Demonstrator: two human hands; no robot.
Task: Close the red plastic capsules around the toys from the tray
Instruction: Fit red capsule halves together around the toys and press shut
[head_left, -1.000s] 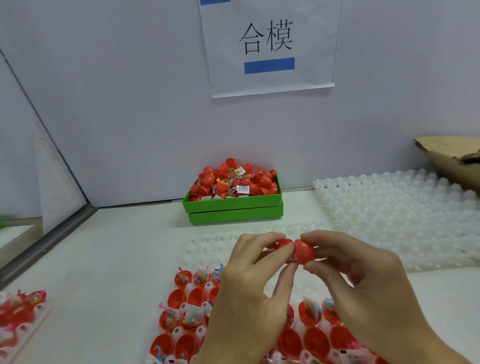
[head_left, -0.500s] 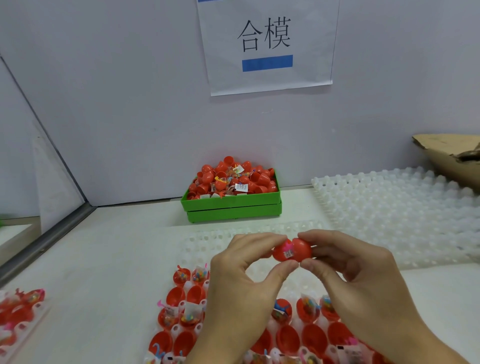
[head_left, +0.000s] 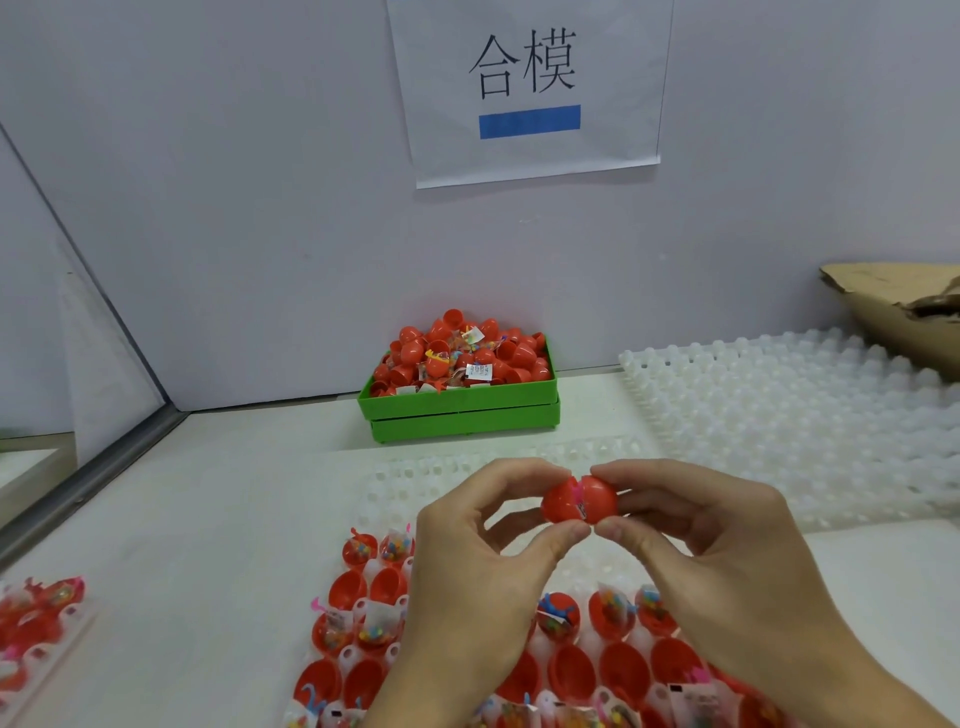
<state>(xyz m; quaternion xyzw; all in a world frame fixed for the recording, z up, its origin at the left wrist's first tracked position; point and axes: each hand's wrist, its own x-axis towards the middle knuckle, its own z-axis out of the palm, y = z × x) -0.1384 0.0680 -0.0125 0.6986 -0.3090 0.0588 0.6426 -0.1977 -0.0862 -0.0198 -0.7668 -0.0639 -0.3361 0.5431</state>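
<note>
A red plastic capsule (head_left: 577, 501) hangs above the white tray (head_left: 415, 480), its two halves pushed together with a bit of toy wrapper showing at the seam. My left hand (head_left: 467, 571) pinches its left half between thumb and fingers. My right hand (head_left: 727, 561) pinches its right half the same way. Below my hands the tray holds several open red capsule halves (head_left: 348, 590), some with bagged toys (head_left: 558, 616) in them.
A green bin (head_left: 462, 410) heaped with red capsules stands against the back wall. A stack of white trays (head_left: 789, 421) lies at the right, a cardboard box (head_left: 904, 306) behind it. Another tray with red capsules (head_left: 36, 618) sits at the left edge.
Both hands kept hold of the capsule and turned it slightly; a gap with the toy wrapper now shows at the seam. The view has tilted a little.
</note>
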